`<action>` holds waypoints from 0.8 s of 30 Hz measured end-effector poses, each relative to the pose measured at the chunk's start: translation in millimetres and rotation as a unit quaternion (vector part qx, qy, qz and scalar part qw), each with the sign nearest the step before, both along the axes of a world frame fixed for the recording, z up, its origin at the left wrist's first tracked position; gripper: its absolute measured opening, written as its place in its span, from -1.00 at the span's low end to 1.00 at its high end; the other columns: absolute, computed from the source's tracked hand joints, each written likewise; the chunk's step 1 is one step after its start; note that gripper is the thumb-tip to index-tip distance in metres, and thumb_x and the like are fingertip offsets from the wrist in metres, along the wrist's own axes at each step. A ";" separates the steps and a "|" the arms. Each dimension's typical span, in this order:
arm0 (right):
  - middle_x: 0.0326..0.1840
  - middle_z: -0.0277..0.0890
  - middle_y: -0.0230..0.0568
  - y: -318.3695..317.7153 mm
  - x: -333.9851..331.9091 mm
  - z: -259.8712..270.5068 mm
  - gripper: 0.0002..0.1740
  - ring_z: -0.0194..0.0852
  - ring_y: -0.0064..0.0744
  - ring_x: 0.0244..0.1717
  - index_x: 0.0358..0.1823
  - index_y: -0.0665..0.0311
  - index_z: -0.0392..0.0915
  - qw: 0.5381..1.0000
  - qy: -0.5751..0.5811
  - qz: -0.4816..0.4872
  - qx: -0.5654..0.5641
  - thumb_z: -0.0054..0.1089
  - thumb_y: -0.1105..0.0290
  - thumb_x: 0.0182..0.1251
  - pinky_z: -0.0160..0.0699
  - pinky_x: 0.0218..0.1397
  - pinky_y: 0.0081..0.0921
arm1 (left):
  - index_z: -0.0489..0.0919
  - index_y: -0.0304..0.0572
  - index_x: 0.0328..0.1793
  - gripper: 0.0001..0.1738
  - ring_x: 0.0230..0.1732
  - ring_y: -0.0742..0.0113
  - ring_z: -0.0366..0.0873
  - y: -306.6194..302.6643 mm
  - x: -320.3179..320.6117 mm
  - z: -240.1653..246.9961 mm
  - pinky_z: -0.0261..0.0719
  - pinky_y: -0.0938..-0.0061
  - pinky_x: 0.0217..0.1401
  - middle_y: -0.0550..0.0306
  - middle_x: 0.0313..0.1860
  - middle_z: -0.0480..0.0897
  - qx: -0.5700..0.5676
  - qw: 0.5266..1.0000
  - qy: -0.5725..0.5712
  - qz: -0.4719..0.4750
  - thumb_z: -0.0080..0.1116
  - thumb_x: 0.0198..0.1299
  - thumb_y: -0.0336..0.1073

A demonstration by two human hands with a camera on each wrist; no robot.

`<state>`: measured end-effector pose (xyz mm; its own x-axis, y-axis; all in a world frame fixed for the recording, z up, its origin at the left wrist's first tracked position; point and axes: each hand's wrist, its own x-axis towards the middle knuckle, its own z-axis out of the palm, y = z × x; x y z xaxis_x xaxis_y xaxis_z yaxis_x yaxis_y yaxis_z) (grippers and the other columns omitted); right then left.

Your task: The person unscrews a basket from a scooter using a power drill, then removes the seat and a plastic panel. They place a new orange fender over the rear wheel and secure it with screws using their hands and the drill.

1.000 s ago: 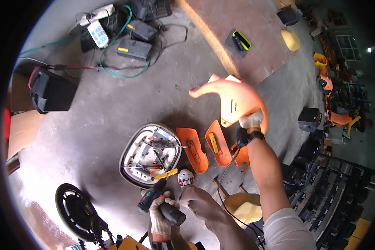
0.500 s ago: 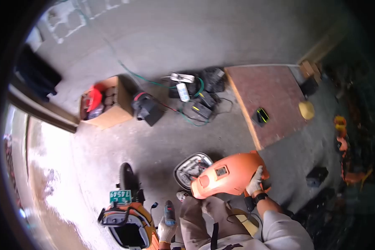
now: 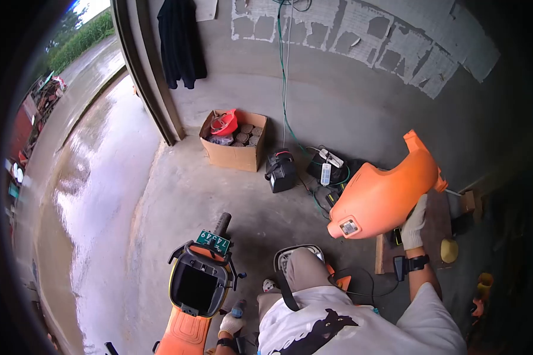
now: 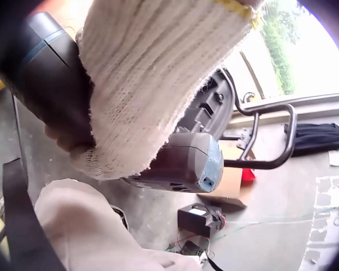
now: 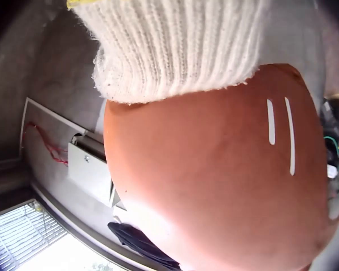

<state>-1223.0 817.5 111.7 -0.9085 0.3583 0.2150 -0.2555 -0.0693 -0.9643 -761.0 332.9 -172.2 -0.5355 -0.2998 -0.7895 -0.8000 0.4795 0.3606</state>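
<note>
My right hand (image 3: 416, 223), in a white knit glove, grips the edge of a large orange scooter body panel (image 3: 391, 192), held up at the right. In the right wrist view the inner face of the panel (image 5: 214, 164) shows two slots, and the glove hides the fingers. My left hand (image 3: 231, 323), also gloved, holds a cordless drill (image 3: 238, 307) low beside my leg. Its dark body (image 4: 175, 161) and battery end stick out past the glove in the left wrist view. An orange scooter (image 3: 189, 325) with a green number plate stands beside the left hand.
A white-rimmed tray (image 3: 283, 255) of tools lies partly behind my knee. Beyond stand a cardboard box (image 3: 234, 155), a black battery case (image 3: 281, 174) and a power strip (image 3: 330, 157) with cables. The raised panel overlaps a low wooden board (image 3: 438, 219). A wide doorway opens at left.
The orange panel has swung round and risen in my right hand. My view has lifted toward the wall and doorway. The drill stays in my left hand, now beside the scooter.
</note>
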 end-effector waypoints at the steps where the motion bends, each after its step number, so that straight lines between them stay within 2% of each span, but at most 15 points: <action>1: 0.43 0.44 -0.27 -26.1 2.9 39.5 -0.31 0.44 -0.34 0.37 0.45 0.36 0.37 1.000 0.008 0.013 0.003 -0.18 -0.12 0.68 0.45 0.40 -0.36 | 0.70 -0.22 0.14 -0.41 0.02 -0.02 0.76 6.7 5.2 -1.2 0.68 0.23 0.11 -0.15 -0.10 0.79 -0.008 1.000 0.002 0.010 0.34 -0.02 -0.05; 4: 0.38 0.49 -0.24 -26.5 -22.6 67.8 -0.32 0.52 -0.33 0.30 0.42 0.40 0.41 0.993 0.017 0.107 0.051 -0.20 -0.09 0.70 0.53 0.35 -0.37 | 0.72 -0.21 0.10 -0.43 0.10 -0.05 0.74 22.4 28.0 -22.8 0.65 0.24 0.19 -0.20 -0.06 0.79 0.003 0.996 -0.043 0.083 0.37 -0.06 -0.08; 5: 0.18 0.62 -0.24 -41.2 -28.6 73.5 -0.39 0.63 -0.38 0.10 0.25 0.38 0.54 0.992 0.042 0.087 0.081 -0.22 -0.06 0.71 0.62 0.17 -0.40 | 0.74 -0.23 0.03 -0.49 0.06 -0.05 0.75 28.4 35.9 -27.5 0.66 0.22 0.15 -0.19 -0.09 0.79 0.021 0.993 -0.060 0.101 0.36 -0.07 -0.12; 8: -0.12 0.65 -0.36 -86.3 -42.3 82.1 -0.52 0.57 -0.53 -0.18 -0.05 0.31 0.60 0.961 0.038 0.193 0.196 -0.06 0.00 0.68 0.57 -0.14 -0.49 | 0.76 -0.28 -0.12 -0.64 -0.10 -0.03 0.78 54.4 63.3 -42.7 0.70 0.19 -0.01 -0.15 -0.19 0.79 0.088 0.970 -0.100 0.202 0.33 -0.05 -0.25; 9: -0.28 0.57 -0.50 -94.2 -56.4 72.7 -0.54 0.39 -0.63 -0.35 -0.26 0.24 0.56 0.941 0.030 0.227 0.251 0.00 0.00 0.66 0.39 -0.31 -0.51 | 0.75 -0.30 -0.13 -0.69 -0.18 -0.02 0.78 65.2 81.7 -65.1 0.72 0.18 -0.08 -0.14 -0.24 0.79 0.117 0.951 -0.105 0.266 0.33 -0.02 -0.30; 10: -0.49 0.50 -0.43 -125.8 -59.7 62.6 -0.48 0.28 -0.60 -0.48 -0.44 0.28 0.52 0.945 0.040 0.188 0.263 0.03 0.03 0.64 0.26 -0.41 -0.42 | 0.74 -0.32 -0.15 -0.73 -0.26 0.00 0.78 74.7 83.2 -64.9 0.74 0.18 -0.16 -0.13 -0.28 0.78 0.145 0.927 -0.108 0.328 0.33 0.02 -0.35; 11: -0.59 0.41 -0.35 -140.1 -75.6 52.9 -0.45 0.26 -0.56 -0.53 -0.50 0.31 0.48 0.905 0.073 0.230 0.350 0.04 0.05 0.63 0.21 -0.44 -0.36 | 0.68 -0.33 -0.22 -0.84 -0.45 0.06 0.73 83.5 87.1 -62.0 0.70 0.17 -0.36 -0.08 -0.42 0.73 0.165 0.925 -0.111 0.325 0.29 0.02 -0.48; 12: -0.68 0.33 -0.27 -154.9 -92.0 43.8 -0.42 0.24 -0.52 -0.58 -0.56 0.35 0.45 0.855 0.107 0.270 0.430 0.06 0.07 0.61 0.15 -0.47 -0.30 | 0.67 -0.33 -0.23 -0.83 -0.47 0.06 0.71 92.5 84.5 -50.0 0.69 0.18 -0.38 -0.07 -0.44 0.71 0.181 0.897 -0.116 0.387 0.30 0.01 -0.49; 14: -0.73 0.23 -0.10 -208.9 -101.4 42.2 -0.43 0.23 -0.38 -0.65 -0.59 0.38 0.41 0.827 0.121 0.334 0.436 0.10 0.12 0.57 0.14 -0.48 -0.22 | 0.64 -0.33 -0.24 -0.82 -0.51 0.05 0.69 113.4 86.4 -31.5 0.67 0.18 -0.41 -0.06 -0.48 0.69 0.208 0.827 -0.128 0.507 0.32 -0.02 -0.50; 15: -0.71 0.30 -0.09 -221.7 -116.8 32.2 -0.42 0.25 -0.30 -0.64 -0.58 0.37 0.43 0.805 0.120 0.339 0.471 0.09 0.08 0.57 0.16 -0.47 -0.21 | 0.59 -0.30 -0.27 -0.83 -0.59 0.05 0.63 121.4 81.7 -19.8 0.63 0.18 -0.47 -0.03 -0.55 0.64 0.204 0.812 -0.102 0.538 0.30 -0.03 -0.52; 16: -0.70 0.30 -0.09 -236.7 -132.5 20.7 -0.41 0.24 -0.25 -0.65 -0.56 0.36 0.44 0.813 0.174 0.314 0.459 0.04 0.04 0.59 0.16 -0.48 -0.19 | 0.62 -0.32 -0.05 -0.69 -0.42 0.17 0.69 126.8 74.4 -7.7 0.66 0.30 -0.34 0.00 -0.34 0.71 0.195 0.812 -0.106 0.540 0.35 0.03 -0.50; 17: -0.70 0.29 -0.10 -249.0 -153.1 15.1 -0.40 0.25 -0.27 -0.65 -0.55 0.36 0.44 0.817 0.179 0.312 0.451 0.01 0.03 0.60 0.16 -0.48 -0.19 | 0.62 -0.33 -0.04 -0.69 -0.39 0.18 0.68 133.0 62.7 -0.7 0.65 0.31 -0.30 0.00 -0.32 0.71 0.180 0.807 -0.096 0.554 0.35 0.04 -0.48; 21: -0.60 0.41 -0.07 -288.2 -255.8 2.1 -0.42 0.34 -0.33 -0.54 -0.46 0.37 0.48 0.847 0.105 0.320 0.412 -0.08 0.06 0.67 0.26 -0.41 -0.16 | 0.61 -0.40 -0.02 -0.67 -0.29 0.21 0.66 169.2 -2.7 32.1 0.62 0.33 -0.14 0.01 -0.27 0.70 0.019 0.752 -0.029 0.658 0.37 0.10 -0.39; 23: -0.44 0.57 -0.03 -308.8 -300.6 -7.6 -0.38 0.52 -0.14 -0.40 -0.34 0.36 0.59 0.857 0.102 0.305 0.404 -0.15 -0.05 0.67 0.44 -0.28 -0.18 | 0.61 -0.43 -0.01 -0.64 -0.25 0.23 0.65 198.1 -38.8 47.3 0.61 0.35 -0.06 0.02 -0.24 0.70 -0.084 0.702 0.014 0.707 0.37 0.13 -0.35; 24: -0.48 0.55 -0.10 -317.8 -321.8 -11.3 -0.37 0.52 -0.23 -0.42 -0.36 0.36 0.58 0.843 0.110 0.354 0.390 -0.15 -0.06 0.67 0.43 -0.29 -0.22 | 0.61 -0.45 0.00 -0.63 -0.22 0.23 0.64 209.7 -56.3 58.5 0.60 0.36 -0.03 0.02 -0.23 0.69 -0.139 0.678 0.036 0.721 0.38 0.15 -0.32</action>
<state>-1544.8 499.7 100.4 -0.7426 -0.5853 0.3254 -0.5946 0.3528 -0.7225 -817.3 542.5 -113.7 0.4390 -0.6840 -0.5826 -0.4942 -0.7253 0.4793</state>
